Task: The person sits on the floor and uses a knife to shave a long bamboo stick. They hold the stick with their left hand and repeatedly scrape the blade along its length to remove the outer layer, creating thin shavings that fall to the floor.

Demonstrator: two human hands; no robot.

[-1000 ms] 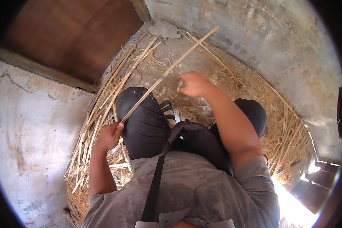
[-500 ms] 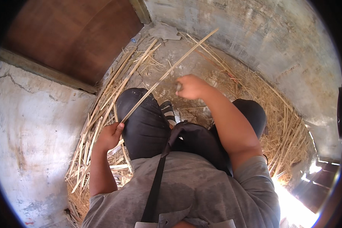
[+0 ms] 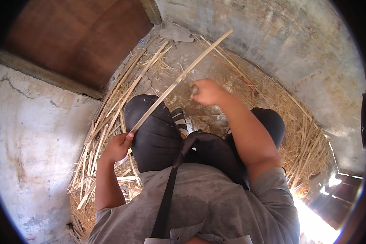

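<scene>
A long, pale bamboo strip (image 3: 179,79) slants from my left knee up toward the far wall. My left hand (image 3: 118,146) pinches its near end between thumb and fingers, just left of that knee. To the right of the strip's middle, my right hand (image 3: 207,92) is closed and apart from it. A small greyish thing (image 3: 194,90) shows at its fingers, too little of it to name; a blade or handle cannot be made out. The strip's far end is free in the air.
Many split bamboo strips (image 3: 124,89) lie along the left side. Thin shavings (image 3: 301,134) are heaped at the right. Concrete walls (image 3: 272,40) and a brown door panel (image 3: 85,36) enclose the spot. My black-trousered knees (image 3: 148,130) are bent, with a dark bag (image 3: 207,146) between them.
The bamboo strip has turned in my left hand and shows a broader face. My right hand has barely shifted, staying clear of it.
</scene>
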